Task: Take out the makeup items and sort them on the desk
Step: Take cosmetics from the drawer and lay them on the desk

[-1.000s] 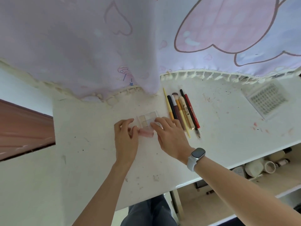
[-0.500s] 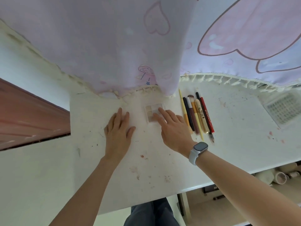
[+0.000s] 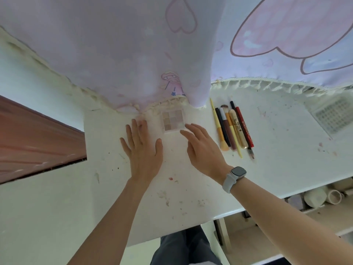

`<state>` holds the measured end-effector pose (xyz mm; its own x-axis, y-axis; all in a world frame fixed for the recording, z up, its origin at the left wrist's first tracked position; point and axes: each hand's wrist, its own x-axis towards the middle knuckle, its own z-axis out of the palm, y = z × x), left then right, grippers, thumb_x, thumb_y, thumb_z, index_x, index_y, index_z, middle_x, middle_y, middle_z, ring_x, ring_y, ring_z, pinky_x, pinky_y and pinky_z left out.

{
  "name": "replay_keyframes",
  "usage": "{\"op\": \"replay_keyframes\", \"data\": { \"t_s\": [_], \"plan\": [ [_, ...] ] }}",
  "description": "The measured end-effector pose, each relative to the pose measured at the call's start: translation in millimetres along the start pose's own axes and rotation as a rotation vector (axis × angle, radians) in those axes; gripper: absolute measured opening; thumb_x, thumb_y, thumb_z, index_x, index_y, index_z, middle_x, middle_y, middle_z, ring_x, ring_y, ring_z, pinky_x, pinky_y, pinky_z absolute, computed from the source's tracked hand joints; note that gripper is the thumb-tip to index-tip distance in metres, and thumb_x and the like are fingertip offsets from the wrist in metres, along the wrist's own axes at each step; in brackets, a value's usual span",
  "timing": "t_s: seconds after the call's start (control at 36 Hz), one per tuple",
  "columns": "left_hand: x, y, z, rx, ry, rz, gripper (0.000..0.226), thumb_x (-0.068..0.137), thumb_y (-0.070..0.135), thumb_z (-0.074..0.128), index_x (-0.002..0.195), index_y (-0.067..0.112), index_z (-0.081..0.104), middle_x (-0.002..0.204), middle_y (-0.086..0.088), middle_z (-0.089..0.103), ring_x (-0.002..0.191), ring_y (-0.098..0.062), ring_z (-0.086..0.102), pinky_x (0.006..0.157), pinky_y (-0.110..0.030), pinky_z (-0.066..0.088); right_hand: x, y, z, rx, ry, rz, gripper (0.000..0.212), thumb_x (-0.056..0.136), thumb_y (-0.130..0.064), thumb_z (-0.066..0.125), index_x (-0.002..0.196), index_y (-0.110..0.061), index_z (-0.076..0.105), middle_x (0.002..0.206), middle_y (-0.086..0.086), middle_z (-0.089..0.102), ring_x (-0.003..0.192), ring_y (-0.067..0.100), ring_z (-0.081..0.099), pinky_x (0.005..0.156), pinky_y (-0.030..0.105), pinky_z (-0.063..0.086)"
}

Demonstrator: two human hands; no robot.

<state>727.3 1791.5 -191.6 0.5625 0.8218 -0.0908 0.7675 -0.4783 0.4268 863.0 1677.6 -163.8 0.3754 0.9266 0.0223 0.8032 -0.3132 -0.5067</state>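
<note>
A clear eyeshadow palette (image 3: 173, 120) with beige and pink pans lies flat on the white desk (image 3: 200, 184), just below the curtain's hem. My right hand (image 3: 204, 150) lies beside its lower right corner with straight fingers; the fingertips touch or nearly touch the palette's edge. My left hand (image 3: 142, 148) rests flat on the desk, fingers spread, to the left of the palette and apart from it. A row of several brushes and makeup pencils (image 3: 234, 129) lies side by side to the right of my right hand. Where the pink item from a second ago lies, I cannot tell.
A lilac curtain (image 3: 133, 54) with pink prints hangs over the back of the desk. A clear tray of false lashes (image 3: 333, 115) lies at the far right. A brown panel (image 3: 38, 138) borders the desk's left. White jars (image 3: 315, 197) sit on a lower shelf at right.
Both hands held a pink item by the palette a second ago. The left hand has since gone flat on the desk, and the right hand's fingers have slid off the palette to its corner.
</note>
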Motion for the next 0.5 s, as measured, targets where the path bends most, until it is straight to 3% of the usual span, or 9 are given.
{"op": "replay_keyframes", "data": {
  "t_s": [0.11, 0.22, 0.31, 0.36, 0.42, 0.5],
  "plan": [
    [-57, 37, 10, -0.101, -0.009, 0.176, 0.05, 0.088, 0.031, 0.034, 0.134, 0.012, 0.042, 0.148, -0.014, 0.032, 0.138, -0.028, 0.022, 0.111, -0.056, 0.023, -63, 12, -20, 0.127, 0.156, 0.009, 0.034, 0.086, 0.001, 0.041, 0.113, -0.002, 0.062, 0.111, 0.011, 0.062, 0.108, 0.026, 0.055, 0.084, 0.032, 0.053],
    [-109, 83, 28, -0.182, -0.085, 0.333, 0.038, 0.087, 0.024, 0.037, 0.124, 0.017, 0.046, 0.138, -0.012, 0.045, 0.128, -0.025, 0.035, 0.1, -0.048, 0.037, -142, 35, -37, 0.195, 0.224, 0.176, 0.03, 0.086, -0.005, 0.039, 0.101, -0.001, 0.064, 0.099, 0.007, 0.062, 0.091, 0.017, 0.059, 0.07, 0.03, 0.053],
    [-144, 118, 43, -0.278, -0.192, 0.478, 0.032, 0.087, 0.02, 0.039, 0.118, 0.016, 0.051, 0.132, -0.011, 0.05, 0.118, -0.024, 0.048, 0.092, -0.04, 0.043, -200, 54, -47, 0.203, 0.156, 0.404, 0.029, 0.086, -0.013, 0.038, 0.099, -0.005, 0.063, 0.095, -0.004, 0.057, 0.083, 0.009, 0.055, 0.069, 0.028, 0.05],
    [-165, 138, 55, -0.362, -0.276, 0.601, 0.028, 0.087, 0.015, 0.041, 0.114, 0.014, 0.052, 0.126, -0.01, 0.054, 0.107, -0.024, 0.055, 0.086, -0.035, 0.045, -238, 73, -48, 0.154, 0.08, 0.594, 0.023, 0.089, -0.009, 0.046, 0.102, -0.01, 0.064, 0.095, -0.008, 0.059, 0.086, 0.01, 0.056, 0.077, 0.027, 0.048],
    [-184, 153, 70, -0.401, -0.377, 0.692, 0.027, 0.087, 0.013, 0.042, 0.11, 0.012, 0.055, 0.119, -0.009, 0.058, 0.103, -0.022, 0.057, 0.082, -0.033, 0.05, -268, 93, -48, 0.08, -0.007, 0.692, 0.024, 0.089, -0.005, 0.049, 0.106, -0.013, 0.065, 0.101, -0.004, 0.063, 0.096, 0.015, 0.058, 0.086, 0.026, 0.044],
    [-205, 166, 97, -0.337, -0.553, 0.738, 0.033, 0.088, 0.015, 0.038, 0.108, 0.007, 0.063, 0.111, -0.009, 0.062, 0.1, -0.023, 0.06, 0.08, -0.035, 0.053, -295, 121, -49, -0.034, -0.127, 0.774, 0.028, 0.09, -0.007, 0.048, 0.113, -0.011, 0.063, 0.106, 0.005, 0.063, 0.097, 0.025, 0.059, 0.084, 0.033, 0.047]
  ]
}}
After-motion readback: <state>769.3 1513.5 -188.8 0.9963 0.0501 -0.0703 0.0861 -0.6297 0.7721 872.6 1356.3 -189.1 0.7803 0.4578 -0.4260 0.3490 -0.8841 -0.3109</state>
